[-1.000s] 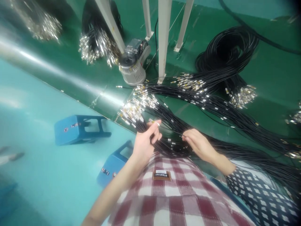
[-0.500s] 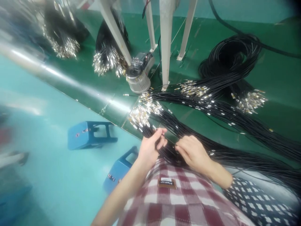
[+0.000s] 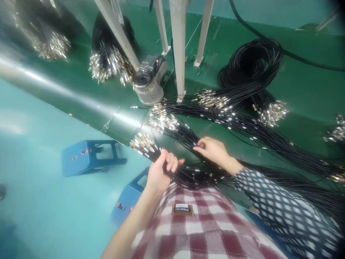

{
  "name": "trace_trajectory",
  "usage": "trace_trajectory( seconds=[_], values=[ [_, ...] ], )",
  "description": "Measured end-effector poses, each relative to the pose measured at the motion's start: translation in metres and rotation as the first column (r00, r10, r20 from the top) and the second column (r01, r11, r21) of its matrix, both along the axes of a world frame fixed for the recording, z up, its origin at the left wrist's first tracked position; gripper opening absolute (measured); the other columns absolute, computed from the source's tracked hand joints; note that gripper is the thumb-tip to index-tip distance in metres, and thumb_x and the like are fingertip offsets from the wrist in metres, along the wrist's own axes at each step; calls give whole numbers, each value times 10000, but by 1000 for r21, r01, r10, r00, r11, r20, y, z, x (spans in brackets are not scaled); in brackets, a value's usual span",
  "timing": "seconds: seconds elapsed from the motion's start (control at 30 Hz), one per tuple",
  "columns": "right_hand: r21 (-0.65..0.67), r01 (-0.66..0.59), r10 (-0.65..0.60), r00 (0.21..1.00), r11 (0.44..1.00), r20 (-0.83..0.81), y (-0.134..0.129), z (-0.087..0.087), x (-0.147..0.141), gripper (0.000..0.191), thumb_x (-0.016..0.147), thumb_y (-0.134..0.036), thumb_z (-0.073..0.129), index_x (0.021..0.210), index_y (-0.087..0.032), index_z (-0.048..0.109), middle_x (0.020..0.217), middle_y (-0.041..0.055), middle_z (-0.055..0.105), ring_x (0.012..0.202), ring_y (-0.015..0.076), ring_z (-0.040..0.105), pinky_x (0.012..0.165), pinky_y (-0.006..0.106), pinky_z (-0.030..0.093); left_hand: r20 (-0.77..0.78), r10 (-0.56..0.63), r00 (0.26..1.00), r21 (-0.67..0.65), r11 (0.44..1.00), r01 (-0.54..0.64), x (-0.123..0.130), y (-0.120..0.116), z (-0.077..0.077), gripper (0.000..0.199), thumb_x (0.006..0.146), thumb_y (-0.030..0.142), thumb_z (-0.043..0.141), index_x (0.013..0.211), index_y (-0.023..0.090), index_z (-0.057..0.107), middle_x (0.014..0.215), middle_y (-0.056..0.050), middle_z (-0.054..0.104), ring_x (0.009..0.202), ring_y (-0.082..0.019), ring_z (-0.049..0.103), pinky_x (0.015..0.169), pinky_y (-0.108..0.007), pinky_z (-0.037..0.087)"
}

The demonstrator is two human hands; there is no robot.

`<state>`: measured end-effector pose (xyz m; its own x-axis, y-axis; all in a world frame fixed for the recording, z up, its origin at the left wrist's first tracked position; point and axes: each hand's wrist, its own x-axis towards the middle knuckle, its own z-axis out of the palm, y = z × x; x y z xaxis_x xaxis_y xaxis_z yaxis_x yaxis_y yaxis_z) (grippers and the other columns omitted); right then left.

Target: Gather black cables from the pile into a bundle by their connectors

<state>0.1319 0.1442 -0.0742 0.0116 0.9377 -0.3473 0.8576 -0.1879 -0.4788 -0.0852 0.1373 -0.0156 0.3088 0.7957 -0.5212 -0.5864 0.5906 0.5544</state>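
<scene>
My left hand (image 3: 163, 171) is wrapped round a bundle of black cables (image 3: 185, 176), just behind its fanned metal connector ends (image 3: 144, 144). The rest of this bundle curves to the right along the table edge, in front of the checked apron. My right hand (image 3: 211, 151) is above a second cable bundle (image 3: 185, 135) on the table. Its thumb and forefinger are pinched together at the black cables there, and the exact strand is hard to make out. The silvery ends (image 3: 164, 120) of that second bundle lie to the left of the fingers.
A third cable bundle (image 3: 242, 122) stretches across the green table (image 3: 107, 104). Behind it lies a coiled cable bundle (image 3: 250, 61). A grey round-bodied machine (image 3: 148, 84) stands near white metal legs (image 3: 178, 46). Two blue stools (image 3: 78, 158) are on the floor at the left.
My right hand has moved away from my left, up to the second bundle on the table. My left hand keeps its hold and has shifted a little left with the bundle. The view has also shifted.
</scene>
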Motion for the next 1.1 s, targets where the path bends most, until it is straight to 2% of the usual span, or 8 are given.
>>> trace_trajectory(
  seconds=[0.17, 0.33, 0.43, 0.57, 0.73, 0.9, 1.0, 1.1],
  values=[
    [-24, 27, -28, 999, 999, -16, 27, -6, -20, 134, 856, -272, 626, 762, -181, 657, 820, 63, 700, 748, 188, 633, 688, 288, 440, -31, 39, 999, -35, 999, -40, 2, -1, -1, 356, 908, 314, 594, 605, 153, 497, 393, 86, 262, 379, -53, 245, 486, -220, 327],
    [-13, 42, -44, 963, 999, -265, -28, 31, 11, 229, 904, -406, 580, 802, -202, 583, 681, -9, 646, 570, 118, 546, 549, 227, 424, -81, 45, 996, -9, 999, -46, 7, 1, 2, 75, 859, 209, 641, 864, 135, 634, 389, 110, 265, 365, -45, 229, 466, -208, 286],
    [81, 77, -37, 912, 994, -408, -66, 47, 18, 260, 915, -408, 567, 761, -201, 531, 609, -25, 558, 500, 100, 444, 477, 224, 368, -84, 28, 996, 3, 1000, -27, 12, 3, 7, 172, 855, 218, 650, 1011, 147, 636, 413, 113, 293, 370, -45, 241, 468, -210, 294],
    [222, 19, 73, 915, 975, -396, -97, 50, 12, 234, 935, -321, 559, 741, -198, 513, 610, -27, 519, 504, 89, 426, 481, 217, 357, -73, 20, 997, 47, 999, -17, 16, 4, 13, 289, 838, 258, 682, 1107, 174, 620, 540, 83, 431, 385, -31, 293, 468, -217, 305],
    [295, -42, 160, 909, 955, -386, -108, 47, 5, 210, 939, -261, 557, 746, -196, 503, 624, -24, 526, 507, 84, 453, 487, 214, 368, -134, -1, 991, 45, 999, 7, 21, 2, 16, 174, 795, 242, 726, 909, 120, 677, 512, 84, 405, 383, -14, 294, 477, -217, 315],
    [376, 32, 140, 896, 926, -421, -107, 45, -5, 200, 930, -224, 569, 749, -199, 488, 625, -26, 530, 499, 78, 456, 476, 201, 371, -125, -193, 973, 86, 975, 205, 24, -2, 23, 200, 758, 230, 755, 897, 94, 707, 440, 79, 394, 392, -32, 313, 478, -226, 286],
    [399, 30, 145, 905, 916, -400, -110, 44, -3, 195, 929, -216, 570, 754, -200, 484, 637, -23, 534, 515, 82, 465, 494, 203, 380, -114, -102, 988, 100, 988, 114, 23, -3, 24, 209, 804, 266, 721, 966, 136, 692, 468, 84, 397, 399, -34, 310, 488, -229, 293],
    [359, -50, 189, 912, 932, -364, -114, 48, 8, 185, 933, -240, 571, 770, -197, 494, 657, -17, 550, 544, 92, 485, 528, 219, 386, -148, 2, 989, 65, 998, 8, 21, -4, 22, 156, 796, 267, 733, 838, 127, 677, 503, 67, 448, 398, -19, 308, 496, -228, 310]
  ],
)
